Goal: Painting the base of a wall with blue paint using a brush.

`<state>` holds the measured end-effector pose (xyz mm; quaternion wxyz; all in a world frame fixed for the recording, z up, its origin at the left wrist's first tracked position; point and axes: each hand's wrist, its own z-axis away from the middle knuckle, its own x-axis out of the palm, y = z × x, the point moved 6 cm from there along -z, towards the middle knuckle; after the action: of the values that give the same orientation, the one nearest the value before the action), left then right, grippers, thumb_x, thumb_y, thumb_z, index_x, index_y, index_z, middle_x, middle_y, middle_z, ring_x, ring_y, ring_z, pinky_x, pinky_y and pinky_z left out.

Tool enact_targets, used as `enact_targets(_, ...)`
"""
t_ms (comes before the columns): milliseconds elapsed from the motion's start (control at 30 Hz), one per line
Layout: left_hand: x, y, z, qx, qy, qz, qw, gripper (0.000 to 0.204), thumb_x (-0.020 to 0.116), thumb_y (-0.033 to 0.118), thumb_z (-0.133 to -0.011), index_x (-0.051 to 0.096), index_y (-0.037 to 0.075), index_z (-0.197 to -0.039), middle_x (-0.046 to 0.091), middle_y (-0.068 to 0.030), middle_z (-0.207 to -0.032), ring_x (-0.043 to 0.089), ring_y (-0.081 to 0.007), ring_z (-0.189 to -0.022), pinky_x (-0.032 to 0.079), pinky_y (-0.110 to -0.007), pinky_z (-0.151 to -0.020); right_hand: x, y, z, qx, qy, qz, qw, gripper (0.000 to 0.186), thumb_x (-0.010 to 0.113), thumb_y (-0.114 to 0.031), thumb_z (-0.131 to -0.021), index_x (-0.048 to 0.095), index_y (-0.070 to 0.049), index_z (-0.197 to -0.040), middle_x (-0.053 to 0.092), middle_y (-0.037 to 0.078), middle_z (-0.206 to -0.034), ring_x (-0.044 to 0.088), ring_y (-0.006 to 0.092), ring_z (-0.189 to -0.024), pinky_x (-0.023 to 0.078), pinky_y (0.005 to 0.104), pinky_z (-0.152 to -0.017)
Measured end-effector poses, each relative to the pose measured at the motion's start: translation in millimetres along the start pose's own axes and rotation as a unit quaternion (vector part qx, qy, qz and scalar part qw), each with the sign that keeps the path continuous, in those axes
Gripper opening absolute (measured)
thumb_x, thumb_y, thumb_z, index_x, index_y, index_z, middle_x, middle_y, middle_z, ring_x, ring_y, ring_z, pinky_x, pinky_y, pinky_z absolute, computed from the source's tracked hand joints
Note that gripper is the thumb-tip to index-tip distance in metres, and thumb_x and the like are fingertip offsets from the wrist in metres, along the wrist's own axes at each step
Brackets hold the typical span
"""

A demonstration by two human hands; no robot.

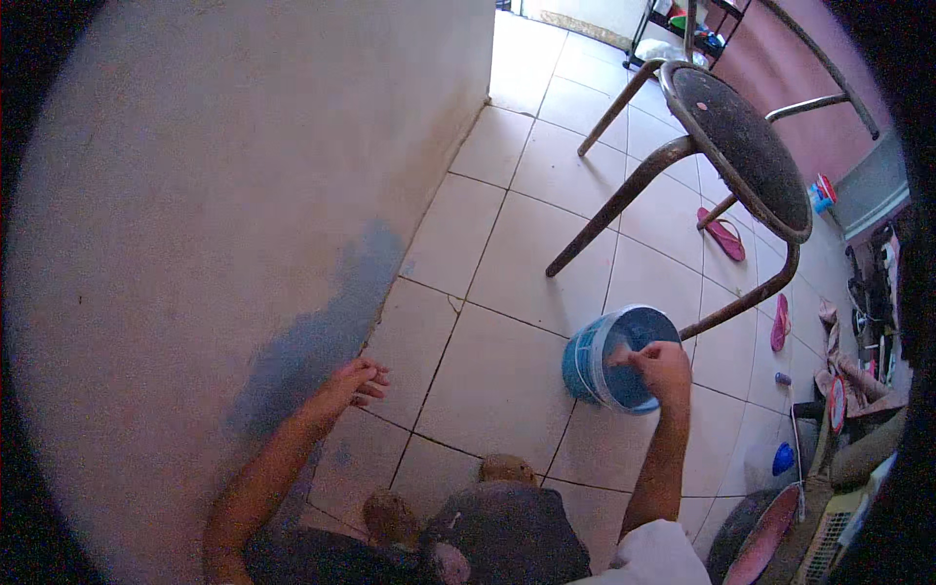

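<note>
My right hand (665, 372) is over the mouth of a blue bucket (585, 366) on the tiled floor, its fingers pinched together. A small pale-brown blur shows at the fingertips against the dark inside of the bucket; I cannot make out what it is. My left hand (353, 387) hangs near the foot of the wall, fingers loosely bent and apart, holding nothing. Beside it, the pale wall (224, 195) bears a blue-grey patch (327, 336) that reaches down to the floor line.
A round-seated metal chair (741, 146) with rusty legs stands beyond the bucket. Pink flip-flops (721, 237) lie beneath and beside it. Along the right are a dark basin with a pink inside (765, 536) and cluttered household items. A dark rack (717, 39) is at the back.
</note>
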<state>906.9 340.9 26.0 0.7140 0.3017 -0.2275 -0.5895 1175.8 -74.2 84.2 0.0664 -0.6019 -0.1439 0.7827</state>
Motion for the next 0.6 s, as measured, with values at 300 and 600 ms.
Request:
enact_targets(300, 23.4, 11.2, -9.5, -0.004, -0.037, -0.03, 0.999, 0.037, 0.043, 0.04, -0.09, 0.051, 0.011, -0.113, 0.055, -0.0061, -0.108, 0.054, -0.0186, -0.095, 0.039, -0.036, -0.082, -19.0, 13.4, -6.5, 0.05, -0.001, 0.075, 0.996, 0.031, 0.07, -0.028, -0.067, 0.064, 0.002, -0.069, 0.063, 0.016, -0.066, 0.062, 0.0325, -0.062, 0.048, 0.041, -0.058)
enact_targets(600, 14.2, 9.8, -1.4, 0.013, -0.041, -0.002, 0.999, 0.041, 0.041, 0.045, -0.089, 0.051, 0.011, -0.111, 0.055, -0.0066, -0.106, 0.054, -0.0187, -0.091, 0.039, -0.036, -0.081, 18.6, -8.9, -25.7, -0.071, -0.063, 0.014, 0.995, 0.027, 0.07, -0.025, -0.067, 0.064, 0.001, -0.074, 0.062, 0.013, -0.064, 0.06, 0.0278, -0.06, 0.047, 0.0372, -0.057)
